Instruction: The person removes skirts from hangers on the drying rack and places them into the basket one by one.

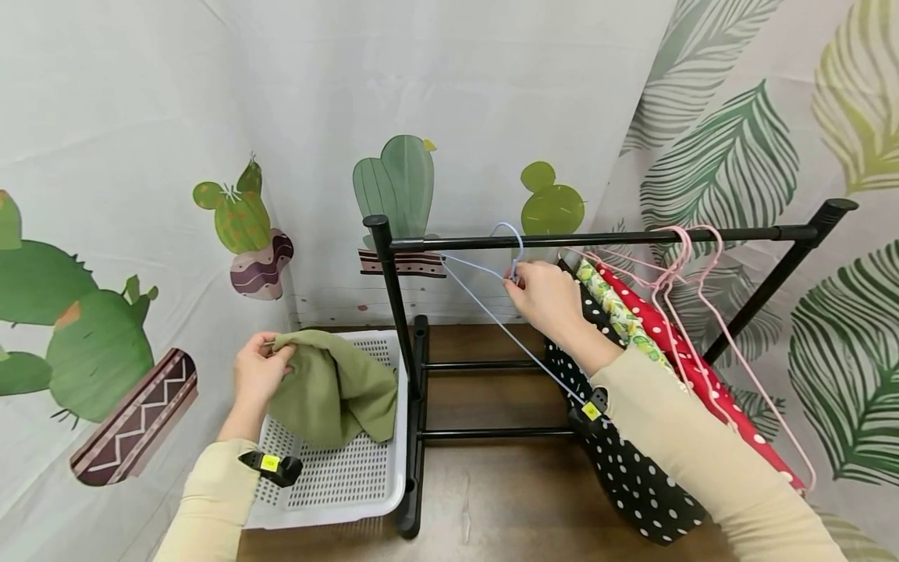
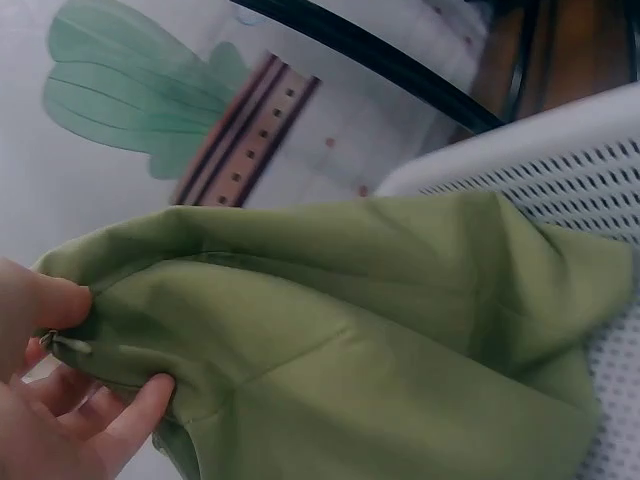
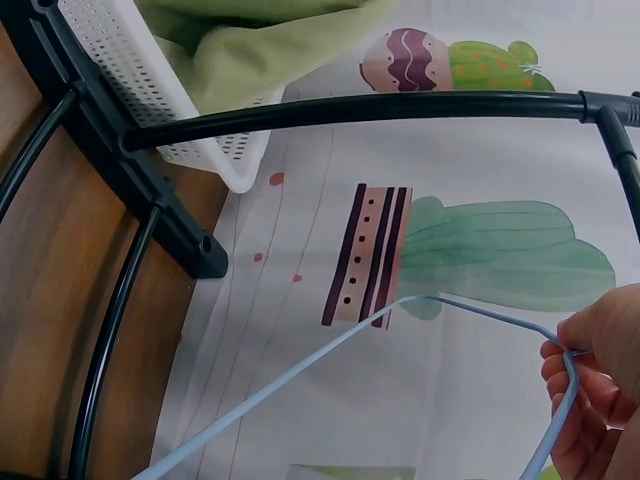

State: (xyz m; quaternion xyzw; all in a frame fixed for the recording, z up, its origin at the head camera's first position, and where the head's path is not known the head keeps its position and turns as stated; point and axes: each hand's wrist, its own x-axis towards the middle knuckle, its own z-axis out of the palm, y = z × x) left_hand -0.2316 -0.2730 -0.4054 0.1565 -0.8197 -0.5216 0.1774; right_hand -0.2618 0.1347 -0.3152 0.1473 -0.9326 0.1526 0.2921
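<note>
In the head view my left hand [image 1: 261,371] pinches the edge of a green cloth [image 1: 330,382], which droops over a white plastic basket [image 1: 337,488]. The left wrist view shows thumb and fingers gripping a fold of that cloth [image 2: 330,330]. My right hand [image 1: 551,300] holds a light blue hanger [image 1: 485,312] at the neck below its hook. The hook lies at the black rail [image 1: 449,244] of a clothes rack; whether it bears on the rail I cannot tell. No garment is on this hanger in the right wrist view [image 3: 290,375].
Right of my right hand, pink hangers [image 1: 677,257] hang on the rail. Below them are a black polka-dot cloth [image 1: 625,460], a yellow-green patterned one [image 1: 621,308] and a red dotted one [image 1: 646,320]. The rack's left post [image 1: 396,304] rises beside the basket on a brown wooden surface [image 1: 485,499].
</note>
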